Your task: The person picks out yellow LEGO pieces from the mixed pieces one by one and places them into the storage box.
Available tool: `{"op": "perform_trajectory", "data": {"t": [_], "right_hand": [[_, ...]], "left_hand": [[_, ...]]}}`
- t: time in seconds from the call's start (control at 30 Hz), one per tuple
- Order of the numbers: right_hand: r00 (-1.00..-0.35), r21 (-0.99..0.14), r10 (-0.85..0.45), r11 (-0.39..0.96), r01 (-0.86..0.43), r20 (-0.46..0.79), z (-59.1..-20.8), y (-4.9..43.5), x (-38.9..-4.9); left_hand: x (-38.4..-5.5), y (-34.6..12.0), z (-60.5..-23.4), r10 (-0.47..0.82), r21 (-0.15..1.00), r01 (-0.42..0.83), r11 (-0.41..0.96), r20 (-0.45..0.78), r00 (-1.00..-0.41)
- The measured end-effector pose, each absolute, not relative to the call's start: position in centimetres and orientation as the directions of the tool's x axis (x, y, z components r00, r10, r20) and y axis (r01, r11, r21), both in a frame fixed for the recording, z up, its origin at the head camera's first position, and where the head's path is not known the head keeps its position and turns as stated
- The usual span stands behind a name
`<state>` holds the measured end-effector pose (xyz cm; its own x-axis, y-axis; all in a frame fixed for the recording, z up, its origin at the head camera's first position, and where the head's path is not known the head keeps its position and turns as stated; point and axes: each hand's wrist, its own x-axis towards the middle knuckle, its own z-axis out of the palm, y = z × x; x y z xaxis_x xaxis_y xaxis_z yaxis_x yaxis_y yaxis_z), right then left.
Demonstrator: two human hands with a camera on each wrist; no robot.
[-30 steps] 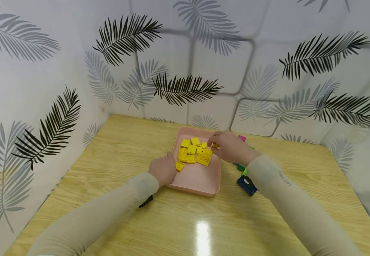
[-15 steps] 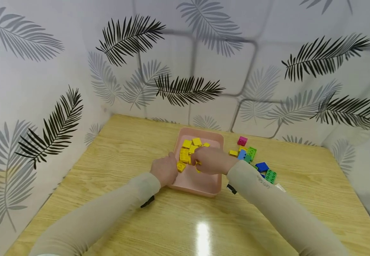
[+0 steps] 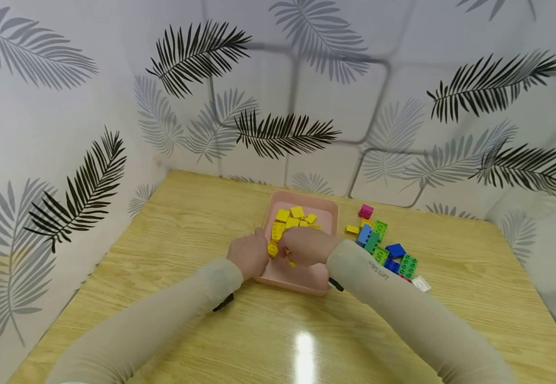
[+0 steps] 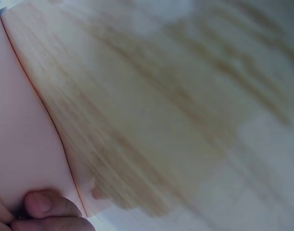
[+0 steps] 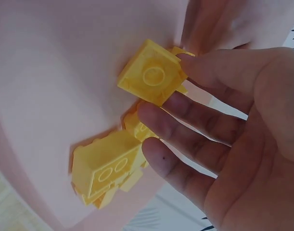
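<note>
A shallow pink tray (image 3: pixel 296 288) stands on the table with several yellow toy building bricks inside. My left hand (image 3: pixel 248 256) grips the tray's left rim; in the left wrist view its curled digits (image 4: pixel 53 211) lie at the pink edge. Inside the tray, my right hand (image 3: pixel 309 245) reaches to the left. Its thumb and index fingertip pinch the edge of a square yellow brick (image 5: pixel 151 72), whose hollow underside with a round tube shows. The other fingertips rest near a larger yellow brick (image 5: pixel 108 166). Some bricks are hidden behind the right hand.
To the tray's right lie several loose bricks, among them a pink one (image 3: pixel 366 211), a light blue one (image 3: pixel 364 234), a green one (image 3: pixel 408 266) and a white piece (image 3: pixel 421 284). A leaf-patterned wall (image 3: pixel 307 96) rises behind the wooden table (image 3: pixel 196 213).
My right hand has moved left and down across the tray, from its far right corner to the square brick near my left hand. That brick looks turned slightly. The left hand keeps its place.
</note>
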<state>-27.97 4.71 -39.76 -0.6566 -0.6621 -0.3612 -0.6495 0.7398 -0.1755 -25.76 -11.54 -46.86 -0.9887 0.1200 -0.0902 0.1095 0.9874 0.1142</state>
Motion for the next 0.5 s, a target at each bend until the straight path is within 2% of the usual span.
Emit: {"op": "perform_trajectory", "data": {"t": [0.5], "right_hand": [[-0.634,-0.172,-0.707,0.699,-0.694,-0.314,-40.40,3.77,-28.02]], "left_hand": [[-25.65,-11.61,-46.97,0.135,0.115,0.127,0.985,-0.068,-0.988]]}}
